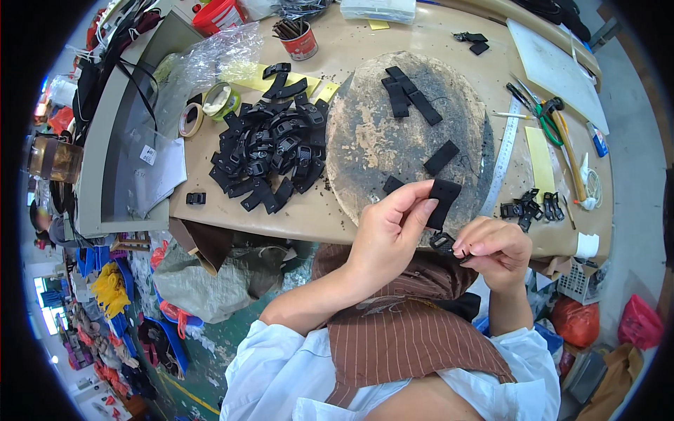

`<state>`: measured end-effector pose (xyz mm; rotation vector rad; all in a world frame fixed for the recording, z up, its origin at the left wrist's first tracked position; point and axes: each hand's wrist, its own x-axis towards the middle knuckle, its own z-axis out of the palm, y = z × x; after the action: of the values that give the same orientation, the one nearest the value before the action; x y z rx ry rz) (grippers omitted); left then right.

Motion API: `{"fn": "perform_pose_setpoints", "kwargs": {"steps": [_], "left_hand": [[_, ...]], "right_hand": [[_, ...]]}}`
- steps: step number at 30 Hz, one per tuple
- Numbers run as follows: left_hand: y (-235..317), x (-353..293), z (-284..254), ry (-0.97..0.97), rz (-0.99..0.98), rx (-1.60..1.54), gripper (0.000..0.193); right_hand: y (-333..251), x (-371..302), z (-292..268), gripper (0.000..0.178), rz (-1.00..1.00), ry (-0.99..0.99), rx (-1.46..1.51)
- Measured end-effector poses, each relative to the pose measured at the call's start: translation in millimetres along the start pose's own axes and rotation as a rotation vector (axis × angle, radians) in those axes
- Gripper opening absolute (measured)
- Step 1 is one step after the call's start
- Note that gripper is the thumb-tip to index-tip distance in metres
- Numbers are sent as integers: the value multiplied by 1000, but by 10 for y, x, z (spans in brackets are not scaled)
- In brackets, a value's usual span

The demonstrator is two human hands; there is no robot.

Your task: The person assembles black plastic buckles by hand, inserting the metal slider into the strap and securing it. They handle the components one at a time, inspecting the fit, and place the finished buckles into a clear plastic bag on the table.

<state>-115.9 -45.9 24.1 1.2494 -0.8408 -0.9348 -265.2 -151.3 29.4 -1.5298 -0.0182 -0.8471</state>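
I saw the bare left hand (390, 231) nearly closed, its thumb and fingers pinching a flat black cloth strap (444, 198) by its left side. The strap was up over the near part of a big, round, worn grey-and-tan board (365, 154). A small black plastic buckle (442, 243) was just below the strap; I could not tell if the 2 were joined. The bare right hand (503, 249) was curled nearly closed beside the buckle. Its fingertips pinched a small dark bit (465, 258), too tiny for me to name.

More black cloth pieces (441, 158) lay on the board. To its left, a big heap of black straps with buckles (281, 147) lay on the tan table (316, 214). A long silver metal ruler (503, 154) lay by the board's right edge, near a hammer with a wooden handle (572, 161).
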Motion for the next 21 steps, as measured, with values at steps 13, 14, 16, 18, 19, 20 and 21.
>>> {"fn": "perform_pose_setpoints", "kwargs": {"steps": [13,14,16,18,19,20,21], "left_hand": [[104,-31,74,57,-75,-122,19],[115,-37,62,39,-99,-100,19],[96,-30,59,39,-81,-80,20],[75,-23,49,3,-97,-56,21],[71,-31,32,-29,-122,-40,22],[71,-38,19,-61,-147,-24,24],[77,-44,13,-76,-128,24,24]], "right_hand": [[21,14,-41,26,38,13,52],[23,15,-46,26,40,6,55],[25,18,-55,26,42,-6,60],[26,22,-60,26,46,-17,58],[30,26,-60,26,47,-26,60],[36,33,-65,26,39,-35,29],[44,40,-75,26,30,-45,-1]]}}
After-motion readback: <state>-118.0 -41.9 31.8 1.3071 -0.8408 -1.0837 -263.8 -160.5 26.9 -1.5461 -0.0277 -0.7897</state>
